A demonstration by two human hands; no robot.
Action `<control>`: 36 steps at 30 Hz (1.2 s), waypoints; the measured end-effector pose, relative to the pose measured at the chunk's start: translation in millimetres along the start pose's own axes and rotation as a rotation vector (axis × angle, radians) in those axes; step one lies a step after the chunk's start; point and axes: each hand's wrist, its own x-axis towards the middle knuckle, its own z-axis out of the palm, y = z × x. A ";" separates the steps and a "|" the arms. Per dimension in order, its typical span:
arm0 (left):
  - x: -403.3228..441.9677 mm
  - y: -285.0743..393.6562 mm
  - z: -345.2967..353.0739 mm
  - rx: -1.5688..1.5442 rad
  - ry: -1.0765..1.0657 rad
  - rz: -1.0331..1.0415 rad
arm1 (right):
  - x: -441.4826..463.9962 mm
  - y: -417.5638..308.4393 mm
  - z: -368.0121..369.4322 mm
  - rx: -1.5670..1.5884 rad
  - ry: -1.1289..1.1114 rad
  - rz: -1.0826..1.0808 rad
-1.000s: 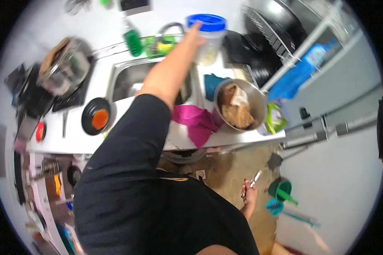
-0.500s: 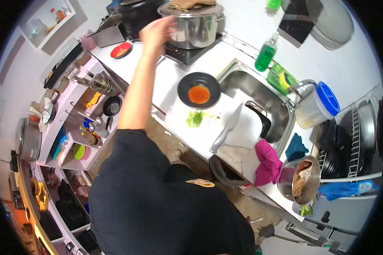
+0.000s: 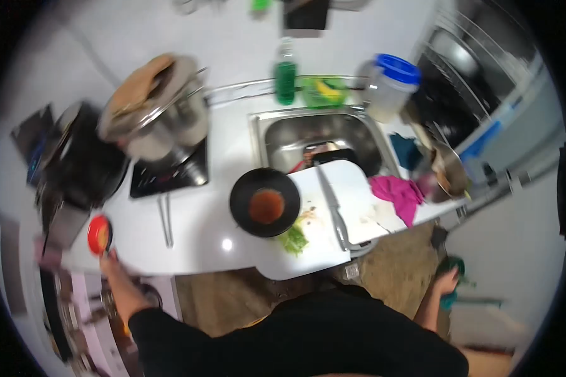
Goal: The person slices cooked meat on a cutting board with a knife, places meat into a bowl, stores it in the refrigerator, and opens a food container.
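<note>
At the counter's left end my left hand [image 3: 109, 256] is closed on the near edge of a small red bowl [image 3: 98, 234] with a dark rim. My right hand [image 3: 446, 281] hangs low at the right, past the counter edge, its fingers curled and blurred; what they hold is too small to name. A black bowl with orange-red sauce [image 3: 266, 206] overlaps the left side of a white cutting board [image 3: 321, 257]. Green leaves [image 3: 293, 239] lie beside the bowl, and a grey-handled knife [image 3: 333, 210] lies across the board.
A large steel pot [image 3: 170, 135] is on a black cooktop [image 3: 170, 179], with tongs [image 3: 165, 220] in front. Behind the board is the sink [image 3: 289, 132]. A magenta cloth [image 3: 399, 196], a metal pot [image 3: 440, 176] and a blue-lidded container [image 3: 390, 91] stand at the right.
The view has swung left, then partly back. My left hand has gone from the blue-lidded container, past the steel pot, to the red bowl. My right hand no longer shows its shiny tool clearly.
</note>
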 end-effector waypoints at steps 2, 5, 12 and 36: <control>-12.6 13.4 10.5 -0.176 0.173 -0.114 | 13.9 -117.9 -7.7 0.783 -0.280 0.068; 7.6 20.7 0.6 0.083 -0.017 0.026 | -12.1 -303.6 -22.5 0.733 -0.549 -0.238; -40.5 65.5 -20.4 0.218 0.007 0.106 | -75.6 -504.6 151.3 0.524 -0.631 -1.189; -527.1 162.1 481.8 0.465 -1.107 0.086 | 50.8 -553.9 206.3 0.896 -1.181 -1.158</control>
